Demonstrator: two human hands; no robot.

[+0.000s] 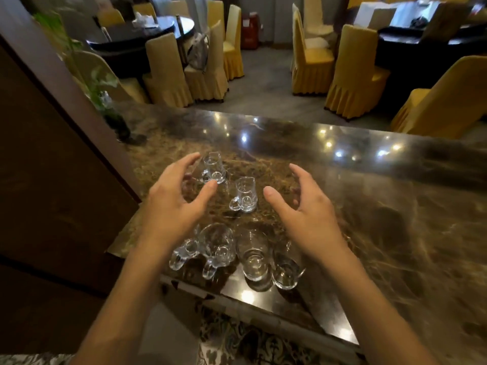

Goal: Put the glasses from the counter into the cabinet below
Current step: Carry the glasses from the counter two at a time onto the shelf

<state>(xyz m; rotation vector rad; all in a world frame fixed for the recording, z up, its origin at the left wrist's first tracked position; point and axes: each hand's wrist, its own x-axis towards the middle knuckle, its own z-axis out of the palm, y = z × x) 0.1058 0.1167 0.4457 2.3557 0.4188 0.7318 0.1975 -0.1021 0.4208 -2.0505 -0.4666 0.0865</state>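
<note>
the left hand (179,204) curves its spread fingers beside the far glass (212,167), at 11 o'clock from the middle glass (246,194); touch i cannot tell. the right hand (308,209), at 3 o'clock, is spread wide, holding nothing. four glasses (253,255) are grouped at 6 o'clock on the marble counter (369,206).

Counter (369,206) before me: polished brown marble. On it:
- handled glass pitcher (245,193), centre
- second pitcher (213,167), at its eleven o'clock
- row of four pitchers (253,255), six o'clock, along the near edge
- plant vase (114,117), ten o'clock
</note>
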